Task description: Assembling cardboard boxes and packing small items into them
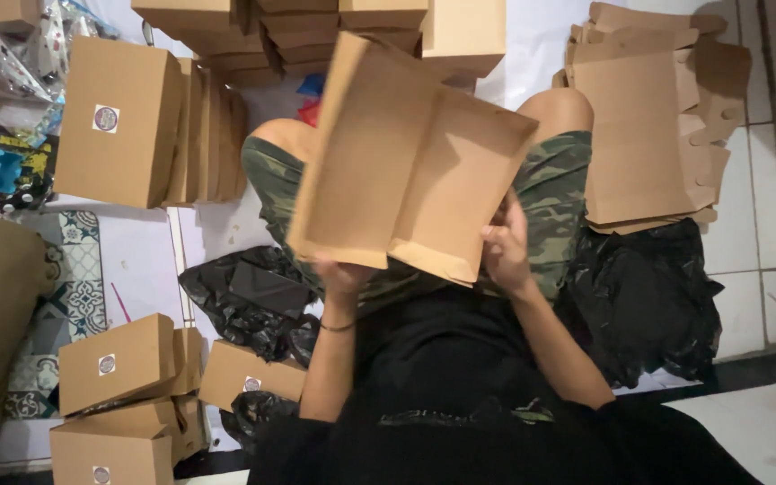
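The person is sitting on the floor point(765, 269) and holding a half-folded box point(406, 162) up over the lap, tilted so its open inside faces them. The left hand point(341, 274) is gripping the lower edge while the right hand point(507, 247) is pinching a side flap, fingers closed on the card. Flat blanks point(648, 135) are lying stacked to the right, finished boxes point(119, 121) to the left, both within reach.

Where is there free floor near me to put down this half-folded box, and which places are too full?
Bare white floor lies between the upright boxes and the black bag. Tiles right of the flat cardboard stack are free. Ahead and lower left are crowded.
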